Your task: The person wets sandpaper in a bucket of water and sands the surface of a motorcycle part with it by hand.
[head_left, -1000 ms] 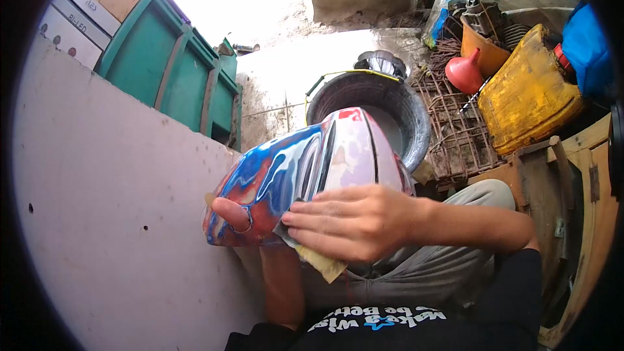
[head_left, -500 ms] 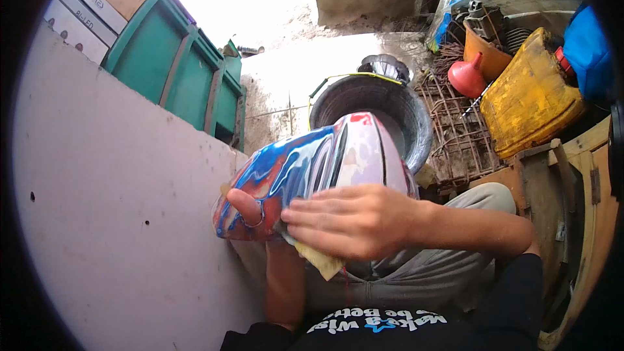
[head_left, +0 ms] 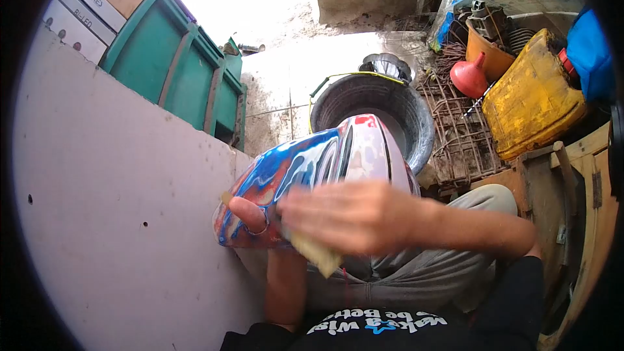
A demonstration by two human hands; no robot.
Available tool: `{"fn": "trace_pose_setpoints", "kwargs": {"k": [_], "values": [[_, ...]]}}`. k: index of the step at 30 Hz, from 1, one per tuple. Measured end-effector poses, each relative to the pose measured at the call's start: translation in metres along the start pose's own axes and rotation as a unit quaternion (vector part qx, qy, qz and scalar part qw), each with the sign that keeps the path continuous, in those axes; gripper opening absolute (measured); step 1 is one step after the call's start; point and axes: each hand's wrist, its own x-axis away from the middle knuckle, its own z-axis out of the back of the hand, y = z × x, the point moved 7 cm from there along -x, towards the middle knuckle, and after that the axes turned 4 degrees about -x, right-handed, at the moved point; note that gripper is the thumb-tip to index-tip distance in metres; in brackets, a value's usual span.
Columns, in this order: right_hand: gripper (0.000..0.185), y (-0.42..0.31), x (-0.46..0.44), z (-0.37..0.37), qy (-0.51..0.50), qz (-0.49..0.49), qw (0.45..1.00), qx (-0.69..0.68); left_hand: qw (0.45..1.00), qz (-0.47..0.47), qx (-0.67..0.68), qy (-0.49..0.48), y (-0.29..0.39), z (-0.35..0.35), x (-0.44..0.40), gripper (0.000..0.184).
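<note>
A glossy curved panel (head_left: 286, 169), blue, red and white, rests over my lap, partly above a dark bucket (head_left: 416, 123). My left hand (head_left: 249, 215) supports it from beneath; one digit pokes through a hole near its left end, and the other fingers are hidden. Blurred by motion, my right hand (head_left: 351, 216) lies over the panel's near part, its fingers together on a yellowish sheet (head_left: 316, 255) pressed to the surface.
A pale wall (head_left: 130, 175) runs along the left, with a green cabinet (head_left: 149, 45) behind it. At right are a wire grid (head_left: 458, 130), a red funnel (head_left: 469, 77), a yellow jerrycan (head_left: 533, 101) and a wooden frame (head_left: 595, 175). A dark fluted dish (head_left: 387, 65) sits beyond the bucket.
The panel has shifted slightly to the right since the oldest frame. My left hand has moved right with it. My right hand stays over the panel and is now more blurred.
</note>
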Motion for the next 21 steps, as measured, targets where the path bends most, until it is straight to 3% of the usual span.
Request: {"fn": "trace_pose_setpoints", "kwargs": {"k": [1, 4, 6, 8, 9, 11, 14, 16, 18, 19, 21], "values": [[0.032, -0.01, -0.005, 0.008, 0.003, 0.037, 0.999, 0.003, 0.995, -0.004, 0.086, -0.045, -0.002, 0.002, 0.0, 0.104], [0.034, 0.018, 0.006, 0.001, -0.042, -0.05, 0.997, 0.04, 0.999, 0.036, 0.005, 0.017, 0.0, 0.015, 0.009, 0.109], [0.036, 0.039, 0.009, 0.003, -0.075, -0.099, 0.99, 0.073, 0.99, 0.027, -0.107, 0.087, 0.002, 0.021, 0.01, 0.111], [0.035, -0.013, -0.008, 0.006, -0.038, -0.005, 0.999, 0.001, 0.959, 0.0, -0.112, 0.259, 0.004, 0.058, 0.017, 0.114], [0.034, -0.005, 0.001, 0.0, -0.022, -0.003, 1.0, -0.01, 0.992, 0.018, 0.002, 0.125, -0.003, 0.044, 0.014, 0.112], [0.034, 0.017, 0.004, 0.001, -0.049, -0.054, 0.997, 0.036, 0.989, 0.043, 0.14, -0.019, -0.004, 0.023, 0.016, 0.11], [0.033, 0.025, 0.003, 0.002, -0.058, -0.067, 0.994, 0.061, 0.973, 0.048, 0.22, -0.048, -0.006, 0.016, 0.011, 0.107], [0.031, -0.012, -0.005, 0.005, -0.047, 0.004, 0.999, -0.015, 0.969, 0.042, 0.241, -0.041, -0.004, 0.02, 0.011, 0.109], [0.029, 0.032, 0.005, 0.006, -0.061, -0.055, 0.996, 0.029, 0.971, 0.028, 0.236, -0.021, -0.002, 0.028, 0.008, 0.113], [0.03, 0.043, 0.008, 0.007, -0.074, -0.092, 0.992, 0.035, 0.968, 0.033, 0.242, 0.053, -0.001, 0.025, 0.007, 0.119], [0.032, 0.061, 0.015, 0.006, -0.103, -0.162, 0.98, 0.05, 0.994, 0.014, 0.035, 0.099, 0.01, 0.061, 0.009, 0.123]]}}
